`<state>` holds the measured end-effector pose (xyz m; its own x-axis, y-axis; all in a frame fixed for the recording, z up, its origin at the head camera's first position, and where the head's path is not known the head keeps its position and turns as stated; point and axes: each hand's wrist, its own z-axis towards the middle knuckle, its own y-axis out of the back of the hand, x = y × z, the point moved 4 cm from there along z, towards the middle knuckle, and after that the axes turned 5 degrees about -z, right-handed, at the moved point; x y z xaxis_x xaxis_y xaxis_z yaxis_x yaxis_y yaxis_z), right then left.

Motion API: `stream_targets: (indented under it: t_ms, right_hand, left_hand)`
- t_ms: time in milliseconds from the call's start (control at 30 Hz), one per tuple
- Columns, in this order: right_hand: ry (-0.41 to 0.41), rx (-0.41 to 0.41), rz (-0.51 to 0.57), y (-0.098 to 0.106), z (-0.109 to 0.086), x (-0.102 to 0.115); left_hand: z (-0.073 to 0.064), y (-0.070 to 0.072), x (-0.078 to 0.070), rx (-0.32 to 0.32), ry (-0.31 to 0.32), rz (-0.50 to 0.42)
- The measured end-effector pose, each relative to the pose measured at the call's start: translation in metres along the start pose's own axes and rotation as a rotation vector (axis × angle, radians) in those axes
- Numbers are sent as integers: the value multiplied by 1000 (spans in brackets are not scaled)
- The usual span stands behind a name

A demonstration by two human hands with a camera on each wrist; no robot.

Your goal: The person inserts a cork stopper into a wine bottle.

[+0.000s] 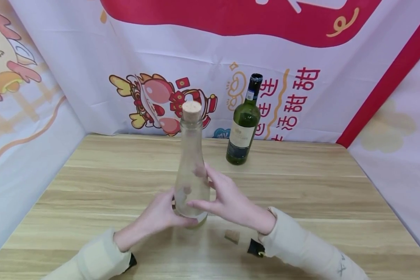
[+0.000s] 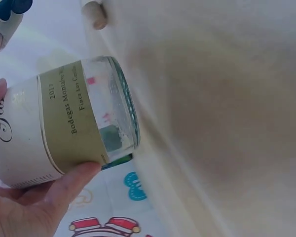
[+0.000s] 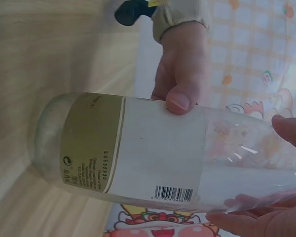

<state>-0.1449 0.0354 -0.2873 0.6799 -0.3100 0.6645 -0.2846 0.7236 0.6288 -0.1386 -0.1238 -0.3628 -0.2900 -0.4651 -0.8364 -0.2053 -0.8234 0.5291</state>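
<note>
While the left hand curls round the lower body and the right hand grips higher up, a clear, tapering glass bottle with a tan cork stopper is held roughly upright over the middle of the pale wood-grain table, whose surface stretches wide to either side and back to a white printed cloth, near which stands a dark-necked green glass bottle. The table's front edge is cut off, a small loose cork lies below the right hand, and whether the clear bottle's base touches wood is hard to tell.
</note>
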Motion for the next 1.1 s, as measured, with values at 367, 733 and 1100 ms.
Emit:
stream_targets:
  t_ms: [367,733,1100]
  right_hand:
    - [-64,-27,106,31,33,-3]
    - [-170,-89,43,47,61,-33]
    - [-250,-164,-110,55,84,-66]
  left_hand:
    - [37,18,-21,-33,49,-51]
    - [86,30,-19,-95,81,-34]
    - [134,35,-3,-145,63,-62]
